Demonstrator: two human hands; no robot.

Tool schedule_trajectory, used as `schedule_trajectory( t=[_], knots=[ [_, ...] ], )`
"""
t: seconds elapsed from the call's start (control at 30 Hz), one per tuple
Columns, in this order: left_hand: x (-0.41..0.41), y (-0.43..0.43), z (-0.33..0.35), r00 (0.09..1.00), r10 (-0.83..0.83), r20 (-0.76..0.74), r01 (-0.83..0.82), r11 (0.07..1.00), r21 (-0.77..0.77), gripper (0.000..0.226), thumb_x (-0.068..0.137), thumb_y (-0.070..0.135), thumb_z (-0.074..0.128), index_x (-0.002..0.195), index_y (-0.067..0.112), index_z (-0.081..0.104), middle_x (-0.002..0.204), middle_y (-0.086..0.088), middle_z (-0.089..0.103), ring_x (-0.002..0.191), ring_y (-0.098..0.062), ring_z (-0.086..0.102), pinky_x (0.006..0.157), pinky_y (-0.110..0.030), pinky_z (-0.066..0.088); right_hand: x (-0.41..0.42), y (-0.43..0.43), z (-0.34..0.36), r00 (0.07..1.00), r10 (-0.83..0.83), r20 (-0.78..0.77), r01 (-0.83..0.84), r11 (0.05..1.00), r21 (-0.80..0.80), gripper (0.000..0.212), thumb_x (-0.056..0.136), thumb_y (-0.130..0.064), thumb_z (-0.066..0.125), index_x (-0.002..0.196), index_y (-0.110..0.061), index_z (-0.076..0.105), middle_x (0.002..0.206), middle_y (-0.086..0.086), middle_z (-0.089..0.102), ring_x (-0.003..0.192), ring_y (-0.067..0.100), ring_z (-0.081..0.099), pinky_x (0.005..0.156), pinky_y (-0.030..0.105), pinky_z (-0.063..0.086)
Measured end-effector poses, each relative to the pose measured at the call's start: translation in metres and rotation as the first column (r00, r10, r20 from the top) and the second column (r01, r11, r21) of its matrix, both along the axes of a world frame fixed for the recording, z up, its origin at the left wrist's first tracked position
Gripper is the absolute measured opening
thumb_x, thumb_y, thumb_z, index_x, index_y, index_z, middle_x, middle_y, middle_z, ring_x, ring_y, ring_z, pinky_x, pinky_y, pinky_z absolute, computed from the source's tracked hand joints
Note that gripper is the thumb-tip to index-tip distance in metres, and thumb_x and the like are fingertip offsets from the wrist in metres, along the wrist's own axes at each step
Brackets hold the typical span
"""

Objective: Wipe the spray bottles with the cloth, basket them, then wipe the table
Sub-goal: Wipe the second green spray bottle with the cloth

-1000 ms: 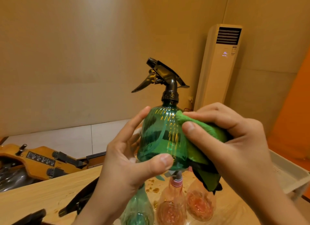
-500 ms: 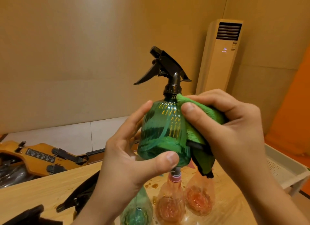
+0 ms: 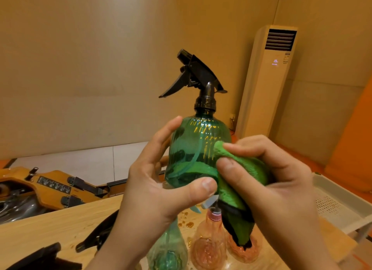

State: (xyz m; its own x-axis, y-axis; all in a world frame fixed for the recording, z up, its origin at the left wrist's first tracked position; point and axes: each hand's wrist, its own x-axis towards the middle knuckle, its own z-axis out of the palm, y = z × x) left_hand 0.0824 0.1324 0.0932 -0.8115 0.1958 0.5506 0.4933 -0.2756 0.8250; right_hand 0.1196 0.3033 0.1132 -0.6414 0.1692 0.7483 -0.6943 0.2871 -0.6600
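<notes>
The green spray bottle (image 3: pixel 193 149) is held upright in the air, above the table (image 3: pixel 50 229). The left hand (image 3: pixel 161 199) has its grip on the lower body of this bottle: the thumb lies across the front and the fingers go up behind the left side. The right hand (image 3: pixel 281 189) is just to the right of the bottle. Its grip holds a folded green cloth (image 3: pixel 241 173), which it presses against the bottle's right side, and one end of the cloth hangs down below the bottle. The black trigger head (image 3: pixel 193 74) points to the left.

Directly under the held bottle, three more bottles stand on the table: another green bottle (image 3: pixel 169 251), a pink bottle (image 3: pixel 209 243), and a second pink bottle (image 3: pixel 259 249) partly hidden by the hanging cloth. Some small drops (image 3: pixel 187 222) lie on the table near them. To the lower right of the held bottle is a white basket (image 3: pixel 338 205).
</notes>
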Motion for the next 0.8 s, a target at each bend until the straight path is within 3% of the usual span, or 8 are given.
schedule_trajectory(
  t=[0.13, 0.3, 0.4, 0.47, 0.6, 0.73, 0.8],
  knots=[
    [0.000, 0.003, -0.001, 0.998, -0.050, 0.026, 0.051, 0.998, -0.026, 0.091, 0.057, 0.032, 0.092, 0.136, 0.058, 0.054, 0.128, 0.017, 0.070, 0.116, -0.018, 0.071, 0.096, -0.046, 0.058, -0.005, -0.002, 0.000, 1.000, 0.011, 0.025, -0.008, 0.991, -0.132, 0.009, 0.079, -0.025, 0.083, 0.085, -0.024, 0.077, 0.090, 0.002, 0.075, 0.080, 0.011, 0.071, 0.067, 0.021, 0.055],
    [-0.004, 0.003, -0.003, 0.984, -0.178, 0.015, 0.178, 0.984, -0.023, 0.066, 0.081, 0.035, 0.072, 0.140, 0.057, 0.052, 0.142, 0.010, 0.064, 0.127, -0.026, 0.065, 0.103, -0.045, 0.055, -0.004, -0.001, -0.002, 0.999, 0.016, 0.028, -0.010, 0.975, -0.223, 0.008, 0.076, -0.024, 0.079, 0.083, -0.025, 0.077, 0.088, 0.002, 0.076, 0.076, 0.014, 0.072, 0.062, 0.023, 0.057],
    [-0.007, 0.002, -0.003, 0.980, -0.197, 0.018, 0.198, 0.980, -0.013, 0.065, 0.078, 0.036, 0.070, 0.137, 0.058, 0.056, 0.146, 0.010, 0.060, 0.129, -0.029, 0.062, 0.104, -0.056, 0.052, -0.007, 0.007, 0.000, 0.999, 0.033, 0.038, -0.022, 0.962, -0.272, 0.012, 0.072, -0.029, 0.083, 0.083, -0.025, 0.078, 0.089, 0.004, 0.077, 0.075, 0.014, 0.072, 0.062, 0.023, 0.056],
    [-0.007, 0.001, -0.003, 0.984, -0.180, 0.007, 0.180, 0.984, 0.007, 0.068, 0.073, 0.034, 0.074, 0.135, 0.056, 0.057, 0.142, 0.016, 0.061, 0.129, -0.026, 0.063, 0.102, -0.054, 0.053, -0.008, 0.010, 0.001, 0.998, 0.057, 0.035, -0.044, 0.951, -0.305, 0.013, 0.073, -0.033, 0.078, 0.082, -0.025, 0.078, 0.090, 0.004, 0.077, 0.076, 0.013, 0.072, 0.062, 0.024, 0.056],
    [-0.003, 0.001, -0.003, 0.984, -0.176, 0.005, 0.176, 0.984, -0.015, 0.076, 0.067, 0.035, 0.080, 0.134, 0.061, 0.055, 0.138, 0.010, 0.066, 0.128, -0.023, 0.064, 0.102, -0.049, 0.054, -0.007, 0.015, 0.003, 0.993, 0.117, -0.013, -0.117, 0.958, -0.261, 0.023, 0.074, -0.046, 0.082, 0.086, -0.027, 0.078, 0.092, -0.003, 0.075, 0.080, 0.010, 0.071, 0.065, 0.022, 0.057],
    [-0.002, 0.003, -0.004, 0.985, -0.174, 0.018, 0.175, 0.984, -0.028, 0.078, 0.064, 0.040, 0.082, 0.132, 0.065, 0.054, 0.137, 0.008, 0.066, 0.129, -0.024, 0.063, 0.103, -0.052, 0.053, -0.005, 0.017, 0.008, 0.995, 0.101, -0.024, -0.104, 0.968, -0.228, 0.005, 0.077, -0.027, 0.083, 0.081, -0.027, 0.079, 0.085, -0.005, 0.075, 0.076, 0.008, 0.070, 0.064, 0.020, 0.055],
    [-0.003, 0.004, -0.005, 0.982, -0.188, 0.021, 0.188, 0.982, -0.017, 0.083, 0.061, 0.043, 0.090, 0.133, 0.064, 0.054, 0.137, 0.012, 0.065, 0.128, -0.023, 0.064, 0.101, -0.050, 0.055, -0.005, 0.018, 0.010, 0.996, 0.079, -0.026, -0.083, 0.980, -0.179, 0.006, 0.080, -0.029, 0.081, 0.083, -0.026, 0.080, 0.089, -0.003, 0.075, 0.080, 0.011, 0.070, 0.067, 0.023, 0.056]
  ],
)
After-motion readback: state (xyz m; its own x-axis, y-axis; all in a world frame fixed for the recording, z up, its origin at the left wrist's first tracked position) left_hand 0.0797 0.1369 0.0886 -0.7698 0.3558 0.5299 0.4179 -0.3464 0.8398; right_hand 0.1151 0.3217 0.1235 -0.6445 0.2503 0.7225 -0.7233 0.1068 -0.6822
